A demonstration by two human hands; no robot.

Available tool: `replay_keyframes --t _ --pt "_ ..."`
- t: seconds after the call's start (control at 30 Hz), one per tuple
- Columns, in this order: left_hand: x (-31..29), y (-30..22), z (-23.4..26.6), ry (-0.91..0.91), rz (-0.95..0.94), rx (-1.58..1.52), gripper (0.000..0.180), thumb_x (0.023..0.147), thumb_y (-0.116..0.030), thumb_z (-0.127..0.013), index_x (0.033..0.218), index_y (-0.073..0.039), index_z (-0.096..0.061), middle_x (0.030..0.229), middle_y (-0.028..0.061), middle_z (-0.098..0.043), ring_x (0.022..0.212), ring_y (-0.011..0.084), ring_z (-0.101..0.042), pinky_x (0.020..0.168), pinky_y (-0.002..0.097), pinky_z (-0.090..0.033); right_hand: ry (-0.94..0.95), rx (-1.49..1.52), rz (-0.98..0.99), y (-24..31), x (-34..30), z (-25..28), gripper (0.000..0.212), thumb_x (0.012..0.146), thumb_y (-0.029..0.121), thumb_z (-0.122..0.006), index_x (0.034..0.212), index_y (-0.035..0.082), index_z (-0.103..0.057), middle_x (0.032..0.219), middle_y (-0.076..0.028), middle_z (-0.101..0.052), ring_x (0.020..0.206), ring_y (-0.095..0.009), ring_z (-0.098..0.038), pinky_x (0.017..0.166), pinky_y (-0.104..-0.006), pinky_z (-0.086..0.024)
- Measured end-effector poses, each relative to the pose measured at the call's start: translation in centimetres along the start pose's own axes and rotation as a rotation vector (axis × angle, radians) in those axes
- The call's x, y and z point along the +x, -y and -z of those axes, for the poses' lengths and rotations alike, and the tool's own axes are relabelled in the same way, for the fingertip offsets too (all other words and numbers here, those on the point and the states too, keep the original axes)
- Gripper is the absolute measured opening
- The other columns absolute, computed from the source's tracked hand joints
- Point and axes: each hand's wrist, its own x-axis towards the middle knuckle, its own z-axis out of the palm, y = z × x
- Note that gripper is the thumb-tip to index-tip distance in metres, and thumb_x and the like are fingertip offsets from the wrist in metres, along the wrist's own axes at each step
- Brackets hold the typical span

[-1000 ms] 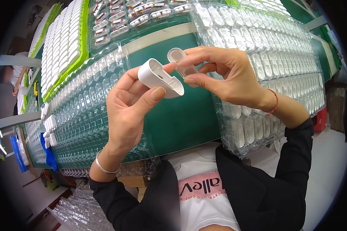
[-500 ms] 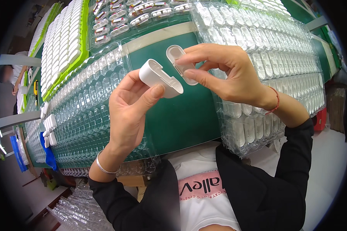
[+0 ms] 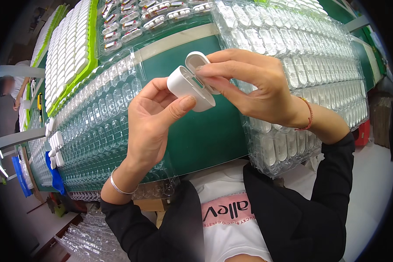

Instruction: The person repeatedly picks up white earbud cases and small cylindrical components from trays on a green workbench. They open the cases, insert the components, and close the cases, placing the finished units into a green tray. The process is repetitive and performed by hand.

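Observation:
A white hollow plastic case body (image 3: 188,89), like an earbud charging case shell, is held by my left hand (image 3: 155,111) between thumb and fingers. Its open, notched side faces up and to the right. My right hand (image 3: 257,83) pinches a small white oval lid (image 3: 198,61) against the case's notched edge. The lid stands tilted up from the case, hollow side showing. Where the two parts meet, they touch or nearly touch; my right fingertips cover some of that edge.
Clear trays of white lids (image 3: 292,72) are stacked to the right. An unfilled-looking clear tray (image 3: 96,118) lies left, beside a green tray of white shells (image 3: 70,52). Small assembled parts (image 3: 122,26) fill a tray at the back. Another person (image 3: 19,91) stands far left.
My hands have come together: the case has moved slightly right, and the lid has gone from apart to up against the case's notched edge.

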Motion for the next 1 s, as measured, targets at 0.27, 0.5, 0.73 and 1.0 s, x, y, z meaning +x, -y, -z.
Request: replay_keyframes --t 0.27,0.5,0.73,1.0 --pt "-0.4 0.1 -0.2 0.002 -0.067 0.016 0.032 0.084 -0.003 -0.074 0.110 0.003 -0.056 0.107 0.0136 -0.065 0.099 0.0190 -0.064 0.087 0.0324 -0.053 -0.027 -0.095 0.058 0.5 -0.4 -0.3 0.021 0.075 0.002 -0.075 0.094 0.008 -0.070 0.089 -0.006 -0.067 0.068 -0.022 -0.066 0.056 -0.0299 -0.053" --pt "0.0 0.9 -0.5 0.000 -0.146 0.119 0.032 0.082 0.000 -0.075 0.107 0.002 -0.056 0.105 0.0117 -0.065 0.099 0.0172 -0.063 0.088 0.0325 -0.052 0.034 -0.165 0.086 0.6 -0.6 -0.1 0.017 0.073 0.002 -0.070 0.089 0.006 -0.068 0.082 -0.006 -0.060 0.061 -0.023 -0.061 0.051 -0.0331 -0.049" --pt "0.3 2.1 0.8 0.180 -0.170 -0.036 0.033 0.079 0.002 -0.077 0.104 -0.001 -0.056 0.106 0.0095 -0.065 0.099 0.0164 -0.063 0.090 0.0334 -0.051 0.077 -0.120 0.068 1.2 -0.5 0.6 0.013 0.071 -0.001 -0.066 0.082 0.006 -0.063 0.080 -0.007 -0.058 0.062 -0.025 -0.060 0.052 -0.0346 -0.048" --pt "-0.4 1.1 0.2 0.075 -0.045 -0.115 0.028 0.084 -0.004 -0.073 0.105 -0.003 -0.054 0.109 0.0108 -0.065 0.102 0.0179 -0.063 0.093 0.0355 -0.050 0.053 0.074 0.047 0.0 0.0 -0.1 0.022 0.075 -0.002 -0.071 0.095 0.007 -0.067 0.095 -0.009 -0.063 0.070 -0.023 -0.064 0.056 -0.0315 -0.050"
